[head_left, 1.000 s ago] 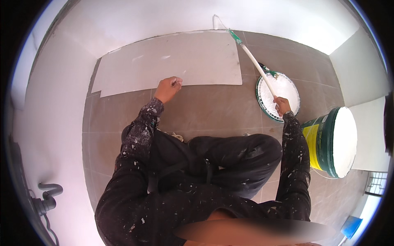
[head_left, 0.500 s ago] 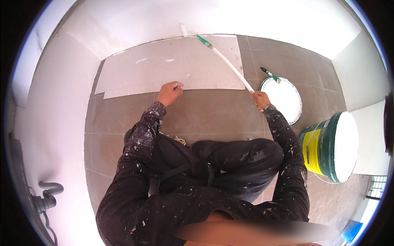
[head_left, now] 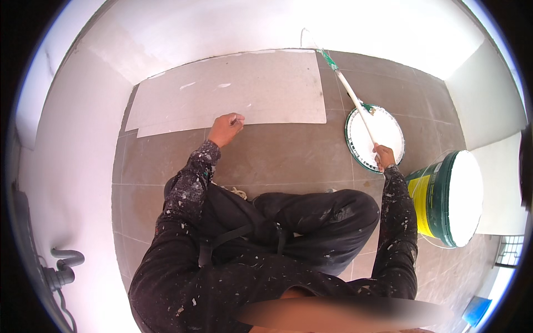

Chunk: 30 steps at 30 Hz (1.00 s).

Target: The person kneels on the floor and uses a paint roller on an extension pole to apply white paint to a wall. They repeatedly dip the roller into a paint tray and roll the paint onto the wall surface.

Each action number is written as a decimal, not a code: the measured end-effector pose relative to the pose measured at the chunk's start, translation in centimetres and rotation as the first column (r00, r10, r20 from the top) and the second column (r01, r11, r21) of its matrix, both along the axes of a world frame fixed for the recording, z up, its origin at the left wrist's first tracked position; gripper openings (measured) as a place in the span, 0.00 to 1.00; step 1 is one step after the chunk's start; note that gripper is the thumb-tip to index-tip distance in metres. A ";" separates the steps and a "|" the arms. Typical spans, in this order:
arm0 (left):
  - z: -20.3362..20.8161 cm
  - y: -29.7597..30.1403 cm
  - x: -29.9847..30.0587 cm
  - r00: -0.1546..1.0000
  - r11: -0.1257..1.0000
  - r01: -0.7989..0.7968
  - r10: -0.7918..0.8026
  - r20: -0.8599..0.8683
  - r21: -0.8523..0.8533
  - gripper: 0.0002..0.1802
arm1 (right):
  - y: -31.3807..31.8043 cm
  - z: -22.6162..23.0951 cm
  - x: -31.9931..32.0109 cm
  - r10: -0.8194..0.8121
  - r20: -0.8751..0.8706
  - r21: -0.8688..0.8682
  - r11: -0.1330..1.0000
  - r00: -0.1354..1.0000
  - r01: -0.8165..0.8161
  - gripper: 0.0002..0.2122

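Right hand grips the near end of the long-handled roller, which slants forward and leftward across the green-rimmed container, its far end by the pale wall; I can't tell whether they touch. Left hand, farther from the roller, is beside the flat sheet, loosely curled; whether it holds anything, I can't tell.

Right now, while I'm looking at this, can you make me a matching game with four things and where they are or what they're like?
Things
1. Right hand
2. Left hand
3. Big bucket
4. Curved pipe

Clues
A. Dark green with a yellow patch
B. Grey, at the picture's lower left
C. Gripping a pale pole
D. Fingers curled, nearest the pale board

Pairs: 1-C, 2-D, 3-A, 4-B
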State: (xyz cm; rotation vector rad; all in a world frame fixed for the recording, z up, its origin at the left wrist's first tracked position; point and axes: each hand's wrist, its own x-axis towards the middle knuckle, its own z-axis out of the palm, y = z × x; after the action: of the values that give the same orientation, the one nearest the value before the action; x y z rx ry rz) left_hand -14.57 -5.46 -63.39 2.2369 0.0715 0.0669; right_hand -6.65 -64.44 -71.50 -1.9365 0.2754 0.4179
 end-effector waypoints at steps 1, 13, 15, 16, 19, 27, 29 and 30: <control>0.1 -0.2 0.0 1.000 1.000 0.007 -0.007 0.010 -0.021 0.16 | 0.1 0.3 0.1 -0.016 -0.041 0.001 1.000 0.999 0.016 0.19; 3.8 -1.7 -1.2 0.983 0.995 0.080 -0.088 0.161 0.058 0.18 | 12.1 4.2 2.7 0.159 -0.066 -0.026 0.987 0.985 -0.161 0.18; 4.6 -1.8 -1.5 0.977 0.996 0.080 -0.085 0.194 0.029 0.18 | 15.4 4.2 2.8 0.211 -0.057 -0.011 0.977 0.976 -0.212 0.19; 5.0 -1.9 -1.7 0.978 0.997 0.077 -0.077 0.194 0.007 0.18 | 17.1 4.2 2.9 0.239 -0.024 0.016 0.971 0.971 -0.239 0.19; 6.1 -1.8 -2.4 0.973 0.993 0.089 -0.070 0.221 -0.076 0.17 | 22.3 4.4 2.9 0.288 -0.009 0.055 0.956 0.958 -0.287 0.19; 6.4 0.3 -2.9 0.967 0.997 -0.008 0.027 0.252 -0.076 0.15 | 32.0 6.9 3.2 0.389 0.045 0.051 0.919 0.920 -0.391 0.20; 5.7 0.8 -2.7 0.969 0.998 -0.024 0.036 0.246 -0.053 0.14 | 30.6 7.7 3.0 0.366 0.052 -0.026 0.931 0.929 -0.365 0.20; 5.2 0.8 -2.5 0.972 0.997 -0.027 0.044 0.232 -0.076 0.16 | 29.4 8.1 2.8 0.347 0.011 -0.046 0.937 0.938 -0.346 0.21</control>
State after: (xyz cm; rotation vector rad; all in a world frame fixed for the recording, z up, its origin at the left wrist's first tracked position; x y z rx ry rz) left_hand -17.09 -4.65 -58.14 2.1402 -0.0145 0.3417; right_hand -3.82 -35.05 -63.41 -2.0351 -0.0746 0.6283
